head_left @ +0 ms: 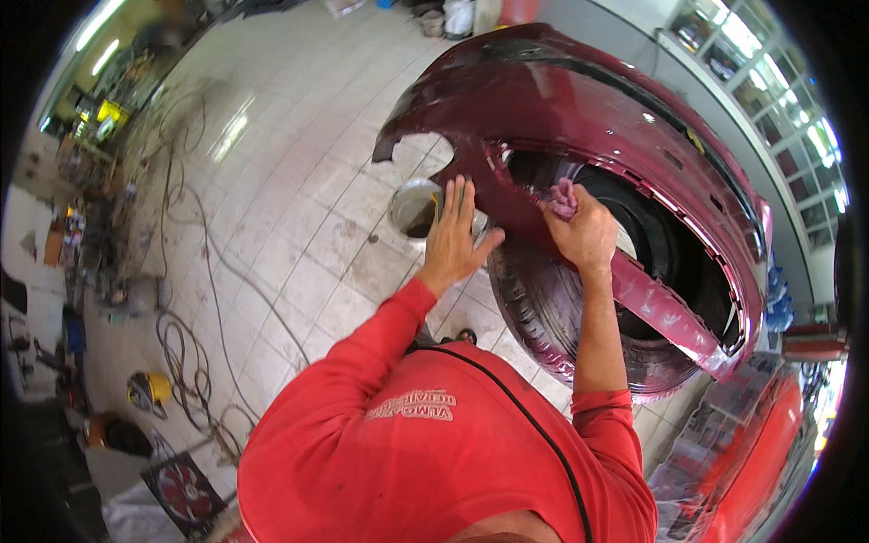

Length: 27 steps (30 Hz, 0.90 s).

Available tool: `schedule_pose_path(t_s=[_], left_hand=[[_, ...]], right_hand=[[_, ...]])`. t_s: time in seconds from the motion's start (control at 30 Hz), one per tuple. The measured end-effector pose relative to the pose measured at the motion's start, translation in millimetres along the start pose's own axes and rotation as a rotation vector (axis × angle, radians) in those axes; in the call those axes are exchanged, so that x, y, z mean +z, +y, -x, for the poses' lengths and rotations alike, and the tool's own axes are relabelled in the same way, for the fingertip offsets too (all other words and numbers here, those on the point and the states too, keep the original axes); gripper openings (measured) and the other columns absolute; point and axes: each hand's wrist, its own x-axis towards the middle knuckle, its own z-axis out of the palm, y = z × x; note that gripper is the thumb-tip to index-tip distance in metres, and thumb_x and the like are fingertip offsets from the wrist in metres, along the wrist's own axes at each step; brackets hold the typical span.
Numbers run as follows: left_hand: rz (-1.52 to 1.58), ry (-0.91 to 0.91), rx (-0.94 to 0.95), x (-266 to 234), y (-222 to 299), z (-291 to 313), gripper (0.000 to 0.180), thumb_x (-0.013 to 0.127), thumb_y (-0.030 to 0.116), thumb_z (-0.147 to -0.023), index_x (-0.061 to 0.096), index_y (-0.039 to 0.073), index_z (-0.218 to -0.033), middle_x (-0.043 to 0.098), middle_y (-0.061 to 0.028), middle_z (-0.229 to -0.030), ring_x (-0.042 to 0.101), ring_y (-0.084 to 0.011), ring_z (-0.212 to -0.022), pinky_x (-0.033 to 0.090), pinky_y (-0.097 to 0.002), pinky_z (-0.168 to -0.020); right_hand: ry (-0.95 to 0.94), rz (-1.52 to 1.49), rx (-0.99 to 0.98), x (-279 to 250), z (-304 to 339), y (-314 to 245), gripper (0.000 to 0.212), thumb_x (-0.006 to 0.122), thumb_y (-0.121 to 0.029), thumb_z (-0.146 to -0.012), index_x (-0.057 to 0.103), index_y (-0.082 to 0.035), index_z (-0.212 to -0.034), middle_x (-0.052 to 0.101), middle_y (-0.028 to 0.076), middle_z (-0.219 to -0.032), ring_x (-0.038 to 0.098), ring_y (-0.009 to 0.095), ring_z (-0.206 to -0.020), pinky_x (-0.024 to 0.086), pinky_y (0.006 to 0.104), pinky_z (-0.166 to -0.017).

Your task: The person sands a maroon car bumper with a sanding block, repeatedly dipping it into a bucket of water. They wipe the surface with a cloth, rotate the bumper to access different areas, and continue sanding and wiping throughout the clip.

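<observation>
1. Toward one to two o'clock, a maroon bumper cover lies over a tyre, its long opening running down to about four o'clock.
2. Between two and three o'clock, the right hand has its fingers clamped on a crumpled pinkish-purple cloth, held at the near edge of that opening.
3. Close to the middle, a little toward one o'clock, the left hand has its fingers straight and its thumb well apart from them, with nothing visible in its grasp. Whether its fingertips touch the bumper cover I cannot tell.
4. At ten o'clock from that hand and partly hidden by it, a pale bucket with dark contents stands on the tiled floor.
5. The likeliest trouble is the bumper cover sliding or rocking on the round tyre, if the right hand bears down with no steadying from the left.
6. The cloth could snag on the small tabs along the opening, and any grit caught in its folds could scratch the glossy paint.
7. Around eight o'clock, black cable coils could trip a careless backward step.
</observation>
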Motion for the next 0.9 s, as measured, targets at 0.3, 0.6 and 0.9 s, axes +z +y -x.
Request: schedule_pose_path(t_s=[0.3, 0.6, 0.9], left_hand=[[0.047, -0.186, 0.17, -18, -51, -57, 0.098, 0.067, 0.057, -0.101, 0.032, -0.007, -0.167, 0.034, -0.0327, -0.171, 0.03, -0.0472, -0.161, 0.035, -0.0508, -0.127], [0.401, -0.444, 0.071, -46, -98, -169, 0.07, 0.047, 0.053, -0.113, 0.054, -0.003, -0.154, 0.057, -0.0307, -0.154, 0.048, -0.0492, -0.149, 0.042, -0.0479, -0.122], [1.197, -0.416, -0.7, -133, -229, -109, 0.043, 0.061, 0.02, -0.111, 0.063, 0.001, -0.15, 0.067, -0.0116, -0.143, 0.065, -0.0194, -0.129, 0.054, -0.0371, -0.108]], right_hand=[[-0.016, 0.185, 0.175, 4, -2, -3, 0.038, 0.086, -0.041, -0.084, 0.078, -0.011, -0.106, 0.08, 0.015, -0.094, 0.077, 0.04, -0.09, 0.06, 0.0501, -0.079], [-0.09, 0.268, 0.452, 1, -11, -15, 0.053, 0.083, -0.048, -0.086, 0.077, -0.013, -0.125, 0.081, 0.014, -0.112, 0.076, 0.037, -0.109, 0.058, 0.0458, -0.094], [0.248, 0.238, 0.518, 19, -1, 1, 0.054, 0.085, -0.046, -0.089, 0.075, -0.011, -0.129, 0.082, 0.011, -0.114, 0.078, 0.032, -0.109, 0.059, 0.0402, -0.095]])
